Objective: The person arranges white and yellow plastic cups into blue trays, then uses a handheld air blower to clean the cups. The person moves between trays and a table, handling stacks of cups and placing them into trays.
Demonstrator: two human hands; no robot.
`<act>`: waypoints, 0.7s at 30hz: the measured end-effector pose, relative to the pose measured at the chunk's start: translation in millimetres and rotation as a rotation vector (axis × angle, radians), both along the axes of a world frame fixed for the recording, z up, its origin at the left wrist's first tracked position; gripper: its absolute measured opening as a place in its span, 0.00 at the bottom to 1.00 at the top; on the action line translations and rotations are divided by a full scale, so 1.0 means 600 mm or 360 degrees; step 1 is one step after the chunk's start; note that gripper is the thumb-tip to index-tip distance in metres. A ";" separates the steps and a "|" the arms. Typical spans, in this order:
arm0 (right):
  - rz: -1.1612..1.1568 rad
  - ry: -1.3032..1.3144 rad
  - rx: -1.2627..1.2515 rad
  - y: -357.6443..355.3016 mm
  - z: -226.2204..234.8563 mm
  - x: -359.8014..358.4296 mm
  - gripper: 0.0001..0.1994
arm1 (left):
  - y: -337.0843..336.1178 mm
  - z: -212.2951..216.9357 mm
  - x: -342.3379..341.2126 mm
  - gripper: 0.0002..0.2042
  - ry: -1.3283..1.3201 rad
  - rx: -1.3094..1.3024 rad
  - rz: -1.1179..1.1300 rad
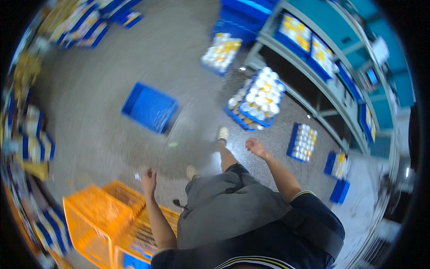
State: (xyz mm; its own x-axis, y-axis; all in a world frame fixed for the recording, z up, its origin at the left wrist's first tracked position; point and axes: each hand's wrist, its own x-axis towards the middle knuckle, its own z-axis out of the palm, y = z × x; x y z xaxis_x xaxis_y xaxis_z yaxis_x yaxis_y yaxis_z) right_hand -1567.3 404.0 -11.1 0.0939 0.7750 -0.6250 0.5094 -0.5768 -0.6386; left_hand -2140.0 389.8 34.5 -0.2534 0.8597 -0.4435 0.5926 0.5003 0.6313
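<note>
I am on my feet over a grey floor, and the picture is blurred by motion. My left hand [149, 176] hangs at my side with its fingers curled and nothing in it, just above a stack of orange plastic crates [103, 215]. My right hand [254, 146] swings forward, loosely closed and holding nothing. It is nearest to a blue crate of white and yellow round containers [258, 102] on the floor ahead. My own legs and shoes show between the hands.
An open blue crate [150, 107] lies on the floor ahead to the left. More blue crates of containers [302, 142] sit along grey shelving [322, 85] on the right. Stacked boxes line the left edge [33, 143].
</note>
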 end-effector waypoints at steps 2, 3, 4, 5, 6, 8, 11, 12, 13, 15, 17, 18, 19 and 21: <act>0.0032 -0.0043 -0.0279 -0.019 -0.044 0.065 0.11 | 0.075 -0.014 0.055 0.21 0.0032 -0.0104 -0.0146; 0.0120 -0.0186 -0.0445 -0.028 -0.070 0.096 0.12 | 0.112 -0.018 0.088 0.22 0.0048 -0.0119 -0.0222; 0.0768 -0.0350 -0.0160 -0.037 -0.093 0.126 0.13 | 0.137 -0.033 0.120 0.22 0.0073 -0.0127 -0.0305; 0.1368 -0.0799 0.0098 -0.043 -0.112 0.153 0.14 | 0.169 -0.037 0.159 0.22 0.0137 -0.0210 -0.0340; 0.0875 -0.0501 -0.0153 -0.046 -0.125 0.179 0.14 | 0.196 -0.046 0.198 0.21 0.0085 -0.0337 -0.0322; -0.0235 -0.0082 -0.0748 -0.036 -0.134 0.229 0.20 | 0.266 -0.063 0.279 0.21 -0.0006 -0.0404 -0.0514; 0.0041 -0.0447 -0.0284 0.021 -0.113 0.304 0.17 | 0.384 -0.074 0.398 0.22 -0.0007 -0.0309 -0.0826; 0.0128 -0.0607 -0.0178 0.046 -0.101 0.327 0.17 | 0.424 -0.074 0.434 0.22 -0.0018 -0.0228 -0.0917; -0.0073 -0.0608 -0.0101 0.070 -0.086 0.349 0.18 | 0.461 -0.075 0.469 0.22 -0.0015 -0.0180 -0.0983; -0.0469 -0.0684 0.0089 0.109 -0.053 0.383 0.18 | 0.539 -0.078 0.534 0.21 -0.0004 -0.0118 -0.1163; -0.0694 -0.0580 0.0142 0.130 -0.021 0.404 0.18 | 0.609 -0.082 0.592 0.21 0.0049 -0.0061 -0.1316; -0.0861 -0.0530 0.0289 0.133 -0.006 0.412 0.18 | 0.644 -0.087 0.624 0.21 0.0120 0.0014 -0.1455; -0.0941 -0.0513 0.0243 0.132 0.006 0.418 0.17 | 0.671 -0.090 0.654 0.21 0.0186 0.0085 -0.1597; -0.0856 -0.0494 -0.0022 0.119 0.025 0.428 0.17 | 0.719 -0.096 0.714 0.22 0.0125 0.0044 -0.1715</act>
